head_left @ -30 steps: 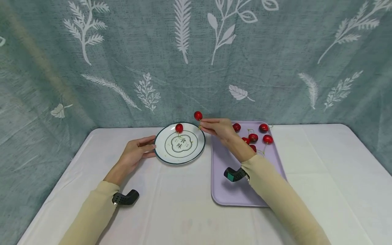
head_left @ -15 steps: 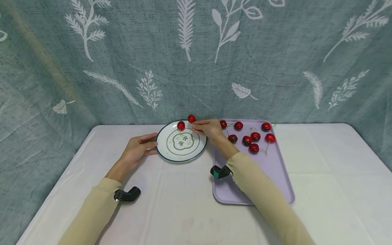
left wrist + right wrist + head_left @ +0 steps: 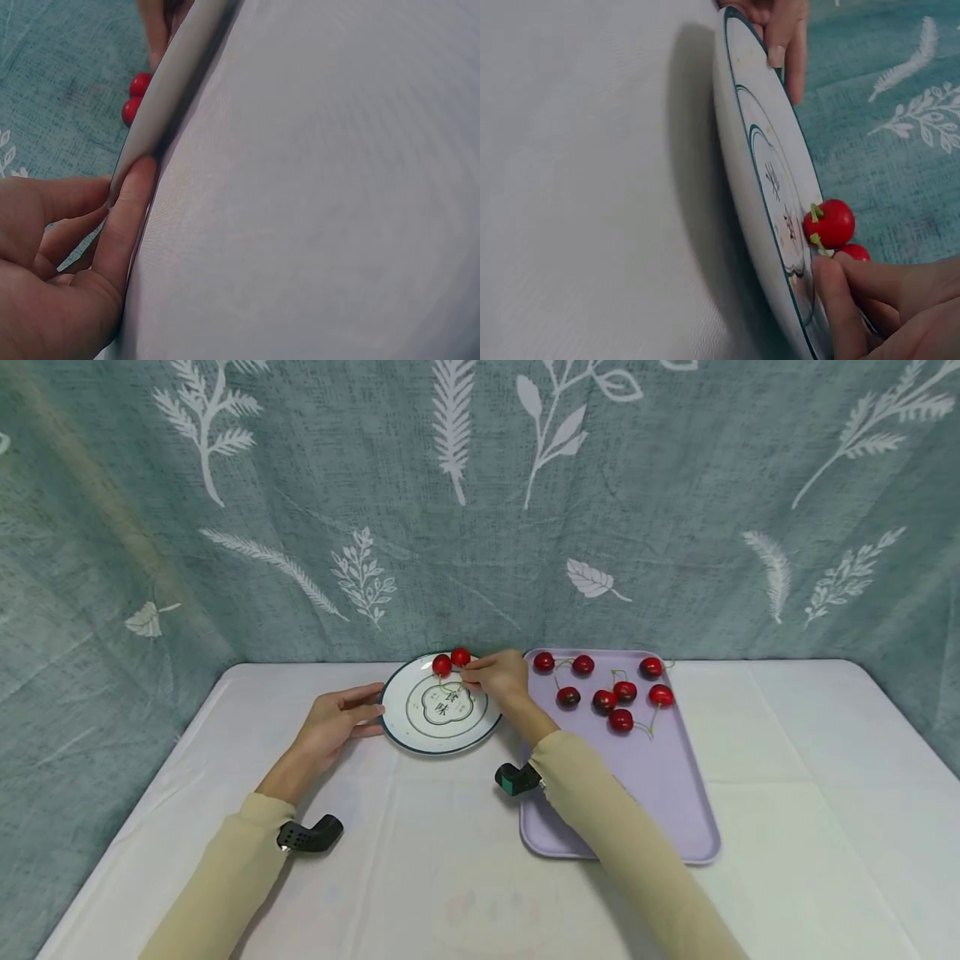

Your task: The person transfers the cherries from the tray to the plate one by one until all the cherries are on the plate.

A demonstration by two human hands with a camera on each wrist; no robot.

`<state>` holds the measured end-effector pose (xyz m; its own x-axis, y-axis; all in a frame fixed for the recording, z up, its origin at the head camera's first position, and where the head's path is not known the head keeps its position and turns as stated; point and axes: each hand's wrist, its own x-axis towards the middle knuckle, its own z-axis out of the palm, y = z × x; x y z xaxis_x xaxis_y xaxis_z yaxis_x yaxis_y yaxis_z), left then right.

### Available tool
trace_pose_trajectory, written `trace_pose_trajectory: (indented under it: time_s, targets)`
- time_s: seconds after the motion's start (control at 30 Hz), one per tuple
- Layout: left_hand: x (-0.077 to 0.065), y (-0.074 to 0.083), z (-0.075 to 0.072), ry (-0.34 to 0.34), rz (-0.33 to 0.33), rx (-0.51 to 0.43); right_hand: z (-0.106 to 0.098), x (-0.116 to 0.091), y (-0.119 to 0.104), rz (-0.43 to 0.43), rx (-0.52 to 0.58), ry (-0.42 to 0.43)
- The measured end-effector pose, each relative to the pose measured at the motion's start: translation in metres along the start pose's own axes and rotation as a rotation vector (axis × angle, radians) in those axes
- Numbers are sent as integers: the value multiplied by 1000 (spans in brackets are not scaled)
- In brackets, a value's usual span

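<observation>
On the white tabletop at centre lies a round white plate (image 3: 408, 720) with a dark blue rim and printed characters in the middle. My left hand (image 3: 337, 718) grips its left edge, thumb over the rim and a finger against the underside in the left wrist view. At the plate's upper right, my right hand (image 3: 501, 677) pinches a red cherry (image 3: 461, 657) by its stem. This cherry hangs at the far part of the plate, right beside another red cherry (image 3: 442, 665). In the right wrist view my fingers partly hide the held cherry (image 3: 855, 253).
A lilac tray (image 3: 637, 802) stands to the right of the plate, beneath my right forearm. Several cherries with stems, among them a dark red cherry (image 3: 621, 721), lie in its far half. A green patterned curtain (image 3: 480, 585) hangs behind the table (image 3: 420, 860).
My right hand has carried the cherry left and down over the plate, beside the other cherry. More of the tray's cherries now show. My left hand keeps its grip on the plate.
</observation>
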<state>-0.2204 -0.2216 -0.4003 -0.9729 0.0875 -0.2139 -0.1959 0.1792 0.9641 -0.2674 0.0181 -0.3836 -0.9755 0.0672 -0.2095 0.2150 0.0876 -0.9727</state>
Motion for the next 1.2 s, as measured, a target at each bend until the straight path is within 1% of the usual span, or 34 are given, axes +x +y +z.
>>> trace_pose_trajectory:
  time_s: [0.17, 0.27, 0.43, 0.6, 0.73, 0.87, 1.1, 1.2]
  targets:
    - [-1, 1, -2, -2, -5, -16, 6, -1, -4, 17, -115, 34]
    - [-2, 2, -2, 5, -9, -8, 7, -1, -4, 10, -161, 30]
    - [-1, 2, -2, 11, -12, 1, 6, -3, -3, -17, -184, 13]
    - [0, 1, -1, 9, 2, 3, 7, -3, -2, -19, -191, 2]
    - [0, 0, -1, 7, 9, 5, 6, -3, -2, -32, -239, 6]
    - [0, 0, -2, 4, 17, 1, 5, -4, -2, -68, -287, 12]
    - [1, -1, -1, -3, 23, -14, 4, -7, -1, -140, -332, 0]
    - [1, -1, -2, -2, 20, -10, 3, -8, -1, -152, -348, -10]
